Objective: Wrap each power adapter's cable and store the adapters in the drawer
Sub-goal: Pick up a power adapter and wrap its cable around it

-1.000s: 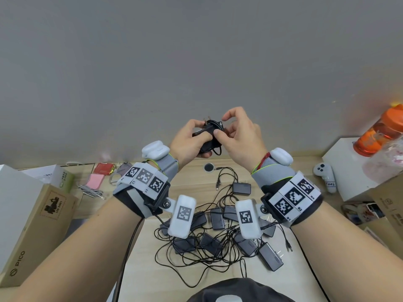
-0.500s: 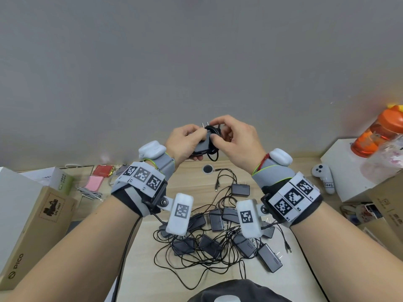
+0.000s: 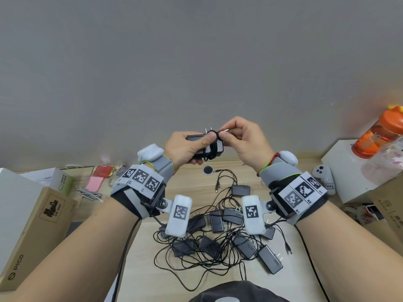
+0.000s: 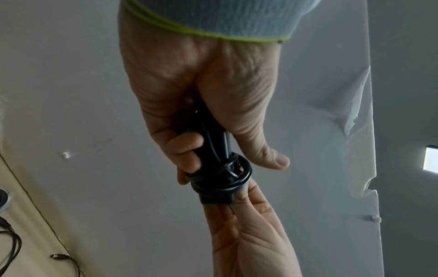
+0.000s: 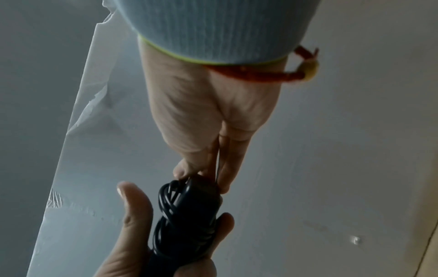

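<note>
Black plastic adapter (image 3: 205,146), raised at 12 o'clock above the desk (image 3: 139,269), gripped in the left hand (image 3: 185,149). Right hand (image 3: 244,140) pinches the cable (image 3: 212,147) end. Judged light and rigid, cable springy; hold body and coils together.

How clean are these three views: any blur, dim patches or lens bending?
Head view: evenly lit and sharp on the adapter held by the left hand and right hand, but the desk edge bows from wide-angle distortion. Left wrist view: dim, with the wound cable in near silhouette. Right wrist view: soft and hazy, the cuff blurred.
</note>
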### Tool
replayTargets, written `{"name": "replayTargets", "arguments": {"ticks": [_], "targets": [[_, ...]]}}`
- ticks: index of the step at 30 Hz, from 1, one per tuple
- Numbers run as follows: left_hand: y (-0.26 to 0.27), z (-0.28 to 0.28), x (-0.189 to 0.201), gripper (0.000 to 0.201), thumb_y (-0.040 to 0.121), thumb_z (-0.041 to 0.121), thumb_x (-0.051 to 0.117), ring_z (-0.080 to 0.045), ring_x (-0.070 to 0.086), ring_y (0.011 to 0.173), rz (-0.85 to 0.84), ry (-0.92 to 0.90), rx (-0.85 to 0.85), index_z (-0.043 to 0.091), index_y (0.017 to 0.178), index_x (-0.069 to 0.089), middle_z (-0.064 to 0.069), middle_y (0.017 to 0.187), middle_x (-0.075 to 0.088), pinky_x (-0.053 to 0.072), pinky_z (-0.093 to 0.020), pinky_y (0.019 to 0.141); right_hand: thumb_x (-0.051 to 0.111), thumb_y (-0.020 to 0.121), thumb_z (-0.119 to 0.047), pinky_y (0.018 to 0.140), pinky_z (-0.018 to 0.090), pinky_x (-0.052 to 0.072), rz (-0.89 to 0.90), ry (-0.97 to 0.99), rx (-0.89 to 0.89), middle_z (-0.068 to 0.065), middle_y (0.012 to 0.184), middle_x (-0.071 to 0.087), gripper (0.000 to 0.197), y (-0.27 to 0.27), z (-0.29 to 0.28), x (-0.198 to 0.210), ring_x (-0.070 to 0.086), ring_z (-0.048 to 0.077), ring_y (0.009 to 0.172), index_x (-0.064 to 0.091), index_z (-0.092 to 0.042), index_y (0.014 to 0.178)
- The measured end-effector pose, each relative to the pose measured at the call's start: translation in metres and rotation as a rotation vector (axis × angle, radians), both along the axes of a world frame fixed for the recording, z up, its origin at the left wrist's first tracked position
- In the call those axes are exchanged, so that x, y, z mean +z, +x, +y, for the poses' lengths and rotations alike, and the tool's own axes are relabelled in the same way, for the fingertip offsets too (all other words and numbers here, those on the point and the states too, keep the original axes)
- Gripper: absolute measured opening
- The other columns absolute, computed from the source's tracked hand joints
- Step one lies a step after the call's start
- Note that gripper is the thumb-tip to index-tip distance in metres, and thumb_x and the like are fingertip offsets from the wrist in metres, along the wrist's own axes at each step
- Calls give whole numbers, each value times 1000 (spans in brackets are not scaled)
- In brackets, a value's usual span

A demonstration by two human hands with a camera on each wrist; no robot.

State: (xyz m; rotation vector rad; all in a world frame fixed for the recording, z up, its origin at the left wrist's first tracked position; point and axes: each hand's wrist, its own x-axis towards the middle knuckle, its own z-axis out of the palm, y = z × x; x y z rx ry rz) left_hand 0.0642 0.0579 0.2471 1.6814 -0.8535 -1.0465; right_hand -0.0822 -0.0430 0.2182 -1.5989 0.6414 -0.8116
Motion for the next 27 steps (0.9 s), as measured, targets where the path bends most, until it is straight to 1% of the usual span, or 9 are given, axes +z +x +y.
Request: {"name": "replayTargets", "arguments": {"ticks": [6,9,11,14,17,19,21,24,27], "targets": [[0,0,-5,58,52,46,84,-20,55,50,-68,7,-70,12,98,76,-11,75,72,44,-26,50,61,94,-10,78,40,61,127,-78,-133,8,76,73,15,2,-2,-2,73,25,77,55,-20,85],[1,0,-5,39,61,42,86,-17,56,50,-109,22,-71,18,91,77,-7,70,72,44,-27,52,63,94,-10,77,38,60,85,21,-83,8,76,71,13,3,-1,0,71,21,75,57,-18,85],[0,2,-4,25,67,39,86,-16,54,50,-105,33,-80,20,81,76,-4,66,70,42,-23,49,66,91,-8,72,29,58,53,59,-36,6,76,69,13,3,0,5,68,15,71,58,-15,85],[-4,2,-4,29,68,41,85,-17,50,50,-91,36,-48,17,72,70,-5,63,66,38,-21,44,76,83,-10,66,22,53,77,12,-34,3,73,67,17,3,1,8,63,12,67,60,-17,82],[-5,4,-4,32,69,41,86,-15,52,51,-88,50,-61,13,77,73,-6,69,69,39,-21,45,75,84,-12,66,27,54,111,-11,-68,4,71,69,17,2,4,6,67,15,65,59,-17,81],[-5,6,-3,28,73,37,84,-11,54,52,-85,53,-95,12,84,76,-3,73,73,41,-22,48,70,88,-9,63,23,54,113,2,-86,9,72,70,17,1,8,4,69,13,61,55,-16,84],[-4,8,-4,22,75,32,83,-11,53,50,-90,49,-102,14,84,76,1,68,73,41,-24,51,66,91,-7,64,24,56,105,4,-105,11,69,69,18,1,10,1,69,12,62,51,-16,85],[-5,10,-11,28,69,30,87,-15,51,48,-88,48,-111,10,86,76,-5,64,69,40,-28,53,65,92,-10,65,22,55,168,-28,-164,-11,52,62,18,-3,14,-5,64,3,58,51,-18,85],[-11,15,-23,50,52,37,85,-15,54,50,-102,78,-202,6,89,74,-11,67,69,43,-25,48,66,92,-12,72,40,59,225,45,-191,-10,57,64,16,-8,26,-16,65,16,62,54,-19,84]]}}
